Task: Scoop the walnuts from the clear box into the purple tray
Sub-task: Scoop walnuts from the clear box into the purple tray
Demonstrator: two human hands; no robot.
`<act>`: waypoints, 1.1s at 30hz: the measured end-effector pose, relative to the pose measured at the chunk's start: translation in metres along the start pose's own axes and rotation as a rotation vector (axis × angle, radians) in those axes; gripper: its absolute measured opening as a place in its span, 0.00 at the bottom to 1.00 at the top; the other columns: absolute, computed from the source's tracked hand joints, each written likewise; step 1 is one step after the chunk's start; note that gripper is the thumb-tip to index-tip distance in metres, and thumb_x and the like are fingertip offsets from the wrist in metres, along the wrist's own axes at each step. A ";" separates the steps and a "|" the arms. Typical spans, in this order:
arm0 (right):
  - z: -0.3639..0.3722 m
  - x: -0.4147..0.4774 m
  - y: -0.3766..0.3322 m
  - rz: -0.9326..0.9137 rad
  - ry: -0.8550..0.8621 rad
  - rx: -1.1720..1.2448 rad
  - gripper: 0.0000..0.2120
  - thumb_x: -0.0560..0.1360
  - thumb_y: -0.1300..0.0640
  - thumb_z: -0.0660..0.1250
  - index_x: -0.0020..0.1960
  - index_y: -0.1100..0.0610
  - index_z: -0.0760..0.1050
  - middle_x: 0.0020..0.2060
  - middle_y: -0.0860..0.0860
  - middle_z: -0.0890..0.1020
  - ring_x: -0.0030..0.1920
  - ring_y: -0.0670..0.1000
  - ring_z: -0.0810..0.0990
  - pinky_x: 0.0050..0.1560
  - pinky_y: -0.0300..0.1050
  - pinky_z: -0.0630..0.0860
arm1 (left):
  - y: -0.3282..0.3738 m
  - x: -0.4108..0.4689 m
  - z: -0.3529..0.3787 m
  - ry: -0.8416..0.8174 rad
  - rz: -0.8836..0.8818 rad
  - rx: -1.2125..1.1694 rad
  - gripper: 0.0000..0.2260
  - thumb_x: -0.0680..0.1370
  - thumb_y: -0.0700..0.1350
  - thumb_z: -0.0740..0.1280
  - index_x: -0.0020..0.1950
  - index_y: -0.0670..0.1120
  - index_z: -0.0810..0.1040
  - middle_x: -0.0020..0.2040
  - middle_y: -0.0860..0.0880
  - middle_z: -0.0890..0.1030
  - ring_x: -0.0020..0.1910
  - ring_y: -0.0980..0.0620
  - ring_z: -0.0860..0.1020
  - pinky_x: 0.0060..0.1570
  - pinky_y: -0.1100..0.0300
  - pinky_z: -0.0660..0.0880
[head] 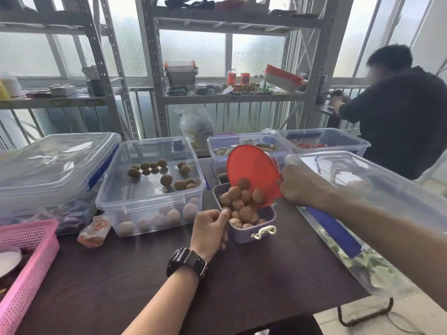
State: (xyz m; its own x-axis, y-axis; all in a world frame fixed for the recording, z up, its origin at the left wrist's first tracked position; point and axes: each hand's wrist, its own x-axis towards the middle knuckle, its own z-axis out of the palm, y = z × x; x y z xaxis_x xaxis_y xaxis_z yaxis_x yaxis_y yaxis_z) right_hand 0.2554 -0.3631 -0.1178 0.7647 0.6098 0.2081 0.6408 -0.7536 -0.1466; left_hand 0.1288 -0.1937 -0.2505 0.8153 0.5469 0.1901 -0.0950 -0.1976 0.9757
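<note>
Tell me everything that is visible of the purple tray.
The purple tray is a lilac, plastic-looking container with rounded corners and a white loop handle on its near side. It stands on the dark table, right of the clear box, heaped with walnuts. The left hand grips its left rim; a red scoop, held by the right hand, tips walnuts into it.

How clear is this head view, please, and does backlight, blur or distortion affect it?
Head view: strong backlight washes out the shelves; wide-angle distortion bows the frame edges; the walnuts leaving the red scoop look soft; the purple tray reads clearly.
</note>
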 end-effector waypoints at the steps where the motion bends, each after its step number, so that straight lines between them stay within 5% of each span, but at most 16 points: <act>1: 0.001 0.002 0.001 0.001 -0.007 -0.004 0.11 0.72 0.61 0.60 0.31 0.56 0.66 0.33 0.53 0.75 0.36 0.57 0.78 0.40 0.54 0.78 | 0.000 0.000 0.000 -0.003 0.003 -0.004 0.21 0.81 0.46 0.66 0.28 0.43 0.72 0.21 0.43 0.74 0.14 0.50 0.69 0.16 0.68 0.60; 8: 0.001 0.015 0.006 0.060 0.021 0.002 0.10 0.71 0.59 0.60 0.31 0.56 0.68 0.28 0.50 0.72 0.28 0.48 0.73 0.24 0.39 0.64 | -0.001 0.001 -0.002 -0.016 0.013 -0.028 0.20 0.79 0.48 0.67 0.29 0.42 0.72 0.20 0.44 0.74 0.14 0.50 0.69 0.16 0.66 0.61; 16: 0.000 0.031 -0.012 0.082 -0.015 -0.049 0.11 0.72 0.61 0.59 0.31 0.54 0.67 0.32 0.52 0.74 0.36 0.57 0.75 0.37 0.45 0.70 | 0.000 0.002 -0.003 -0.030 -0.005 -0.024 0.20 0.80 0.47 0.67 0.32 0.37 0.75 0.21 0.43 0.74 0.14 0.50 0.68 0.16 0.66 0.61; 21: -0.003 0.038 -0.016 -0.010 -0.013 -0.029 0.06 0.69 0.61 0.57 0.40 0.58 0.73 0.41 0.57 0.80 0.41 0.60 0.79 0.44 0.52 0.78 | 0.000 0.003 -0.005 -0.044 -0.019 -0.027 0.20 0.80 0.48 0.67 0.33 0.36 0.76 0.21 0.44 0.74 0.14 0.50 0.69 0.16 0.67 0.61; 29: 0.001 0.038 -0.016 -0.155 0.042 -0.202 0.07 0.74 0.57 0.57 0.39 0.54 0.71 0.34 0.53 0.76 0.35 0.59 0.78 0.37 0.49 0.76 | -0.002 0.007 -0.005 -0.050 -0.041 -0.045 0.20 0.79 0.50 0.68 0.30 0.42 0.76 0.20 0.45 0.74 0.14 0.51 0.68 0.17 0.67 0.61; 33: -0.003 0.038 -0.012 -0.217 0.139 -0.275 0.08 0.76 0.58 0.57 0.39 0.54 0.71 0.37 0.55 0.80 0.38 0.60 0.79 0.36 0.47 0.74 | -0.003 0.007 -0.005 -0.054 -0.043 -0.039 0.22 0.79 0.51 0.67 0.33 0.36 0.76 0.20 0.45 0.74 0.14 0.51 0.68 0.16 0.67 0.61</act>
State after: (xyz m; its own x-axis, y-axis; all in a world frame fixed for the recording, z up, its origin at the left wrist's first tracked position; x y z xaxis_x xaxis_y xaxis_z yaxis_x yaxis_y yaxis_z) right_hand 0.2765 -0.3322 -0.1052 0.5846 0.7376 0.3378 0.7304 -0.6598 0.1767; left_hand 0.1316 -0.1855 -0.2518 0.8485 0.5097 0.1426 -0.0802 -0.1425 0.9865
